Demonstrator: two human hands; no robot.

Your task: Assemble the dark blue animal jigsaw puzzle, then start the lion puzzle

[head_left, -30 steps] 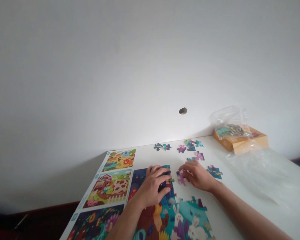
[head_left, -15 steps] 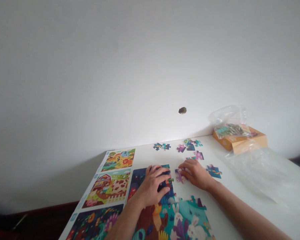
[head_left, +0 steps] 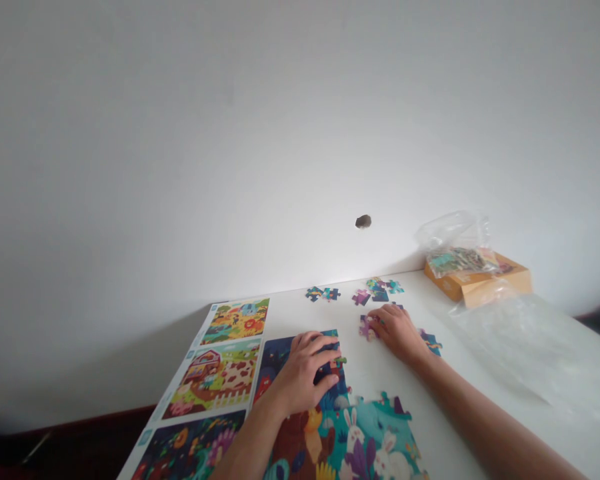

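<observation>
Here: left hand [head_left: 303,373] — spread wide, palm down on a dark blue cardboard jigsaw section [head_left: 279,353], a small green-tipped piece [head_left: 339,361] at its fingertips. Right hand [head_left: 397,333] — curled narrow over a purple cardboard jigsaw piece [head_left: 367,327], hold unclear; scattered multicoloured jigsaw pieces [head_left: 375,288] lie beyond it.
</observation>
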